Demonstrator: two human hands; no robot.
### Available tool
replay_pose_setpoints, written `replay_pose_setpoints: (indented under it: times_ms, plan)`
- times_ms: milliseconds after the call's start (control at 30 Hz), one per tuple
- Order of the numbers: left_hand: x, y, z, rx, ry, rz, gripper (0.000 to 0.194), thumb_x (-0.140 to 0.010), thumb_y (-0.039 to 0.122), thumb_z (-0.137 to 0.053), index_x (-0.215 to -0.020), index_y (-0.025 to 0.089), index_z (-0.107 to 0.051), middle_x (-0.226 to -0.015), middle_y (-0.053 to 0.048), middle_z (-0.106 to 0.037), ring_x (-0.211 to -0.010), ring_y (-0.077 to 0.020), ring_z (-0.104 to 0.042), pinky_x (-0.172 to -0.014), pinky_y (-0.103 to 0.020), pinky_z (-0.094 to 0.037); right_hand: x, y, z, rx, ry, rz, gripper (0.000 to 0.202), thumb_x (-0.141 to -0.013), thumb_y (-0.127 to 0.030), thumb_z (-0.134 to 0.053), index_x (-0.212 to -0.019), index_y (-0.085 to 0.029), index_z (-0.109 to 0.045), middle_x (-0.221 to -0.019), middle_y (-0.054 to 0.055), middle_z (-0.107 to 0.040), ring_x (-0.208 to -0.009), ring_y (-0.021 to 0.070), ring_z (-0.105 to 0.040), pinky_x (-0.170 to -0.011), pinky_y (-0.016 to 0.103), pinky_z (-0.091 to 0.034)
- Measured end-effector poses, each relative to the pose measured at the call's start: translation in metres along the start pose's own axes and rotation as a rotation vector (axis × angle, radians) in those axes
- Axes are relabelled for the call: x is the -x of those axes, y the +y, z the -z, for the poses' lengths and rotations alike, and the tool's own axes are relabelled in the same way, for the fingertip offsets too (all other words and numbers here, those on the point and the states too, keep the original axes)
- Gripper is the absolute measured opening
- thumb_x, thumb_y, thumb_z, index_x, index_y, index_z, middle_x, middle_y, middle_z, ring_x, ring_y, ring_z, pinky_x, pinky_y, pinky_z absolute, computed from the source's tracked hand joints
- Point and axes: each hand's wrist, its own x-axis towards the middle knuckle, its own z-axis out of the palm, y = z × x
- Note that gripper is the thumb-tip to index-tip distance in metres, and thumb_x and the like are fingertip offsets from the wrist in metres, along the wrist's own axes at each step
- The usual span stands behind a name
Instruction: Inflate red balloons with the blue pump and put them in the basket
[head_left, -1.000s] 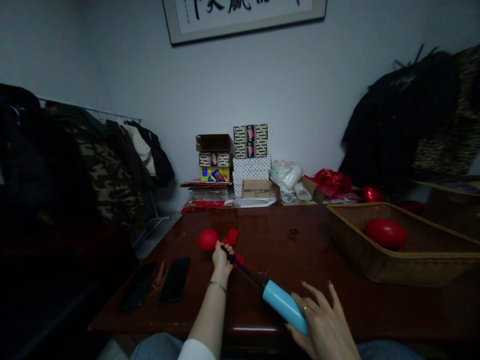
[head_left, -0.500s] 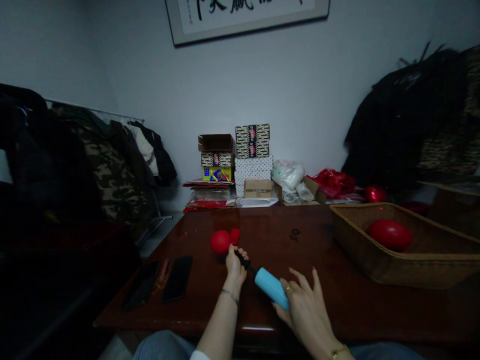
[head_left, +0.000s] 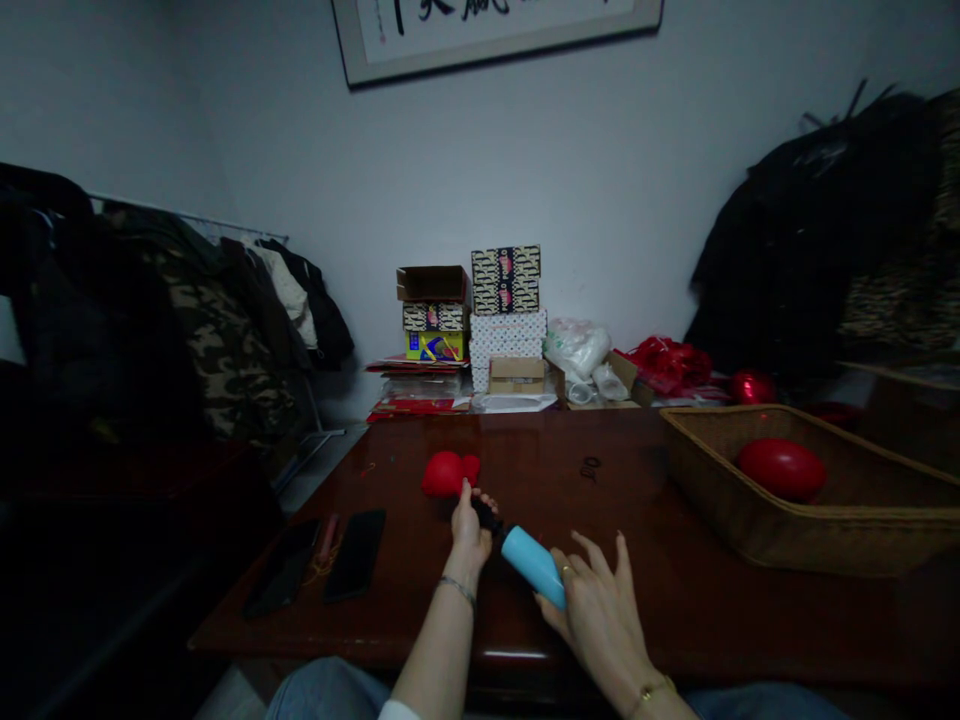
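My left hand (head_left: 471,522) is closed around the black end of a hand-held balloon pump, its thumb pointing up toward a small red balloon (head_left: 444,473). A smaller red lobe (head_left: 471,466) sits against the balloon's right side; whether it belongs to the same balloon I cannot tell. The balloon's neck is hidden by my fingers. On the light-blue barrel of the balloon pump (head_left: 531,564), my right hand (head_left: 594,600) grips the near end between thumb and palm, with some fingers raised. The pump slants from upper left to lower right above the brown table (head_left: 600,640).
To the right stands a wicker basket (head_left: 817,512) with a red balloon (head_left: 781,469) inside. Two dark phones (head_left: 355,556) and a reddish stick (head_left: 328,540) lie at left. A dark coiled item (head_left: 590,468) is farther back. Stacked boxes (head_left: 507,345) line the wall.
My right hand and the blue barrel have moved up and left, toward my left hand, so less black shaft shows. The red balloon looks slightly bigger and its outline has become lumpier.
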Motion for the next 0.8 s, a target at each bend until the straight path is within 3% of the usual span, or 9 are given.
replay_pose_setpoints:
  times_ms: [133,333,600,800]
  plan:
    - [-0.004,0.005,0.003,0.078,-0.054,0.055,0.019,-0.088,0.023,-0.052,-0.073,0.012,-0.054,-0.063,-0.004,-0.057,-0.057,-0.0116,-0.060,-0.057,-0.023,-0.052,0.000,0.002,0.001,0.002,0.013,0.000,0.033,-0.076,-0.035,-0.059,-0.105,-0.020,-0.061,-0.092,0.007,-0.069,-0.114,0.0286,-0.049,-0.107,0.059,-0.004]
    - [-0.009,0.008,0.008,0.126,-0.084,0.042,0.011,-0.086,0.016,-0.054,-0.077,0.011,-0.058,-0.072,-0.006,-0.062,-0.064,-0.0125,-0.063,-0.063,-0.024,-0.055,0.000,0.001,0.003,0.004,-0.011,-0.012,0.037,-0.075,-0.033,-0.060,-0.108,-0.018,-0.061,-0.092,0.007,-0.068,-0.115,0.0289,-0.048,-0.108,0.059,-0.003]
    - [-0.001,0.005,0.001,0.141,-0.077,0.025,0.026,-0.083,0.037,-0.058,-0.071,0.015,-0.054,-0.063,-0.002,-0.055,-0.060,-0.0137,-0.060,-0.058,-0.027,-0.053,-0.004,0.001,0.003,0.001,-0.007,-0.025,0.036,-0.076,-0.034,-0.059,-0.107,-0.018,-0.061,-0.090,0.008,-0.068,-0.113,0.0292,-0.049,-0.107,0.060,-0.003]
    - [0.005,0.002,0.003,0.196,-0.177,0.052,0.027,-0.085,0.039,-0.053,-0.071,0.016,-0.054,-0.063,-0.002,-0.054,-0.065,-0.0152,-0.060,-0.065,-0.032,-0.054,-0.005,0.002,0.003,-0.017,-0.019,-0.041,0.034,-0.076,-0.035,-0.059,-0.106,-0.019,-0.062,-0.089,0.007,-0.068,-0.113,0.0300,-0.048,-0.106,0.061,-0.004]
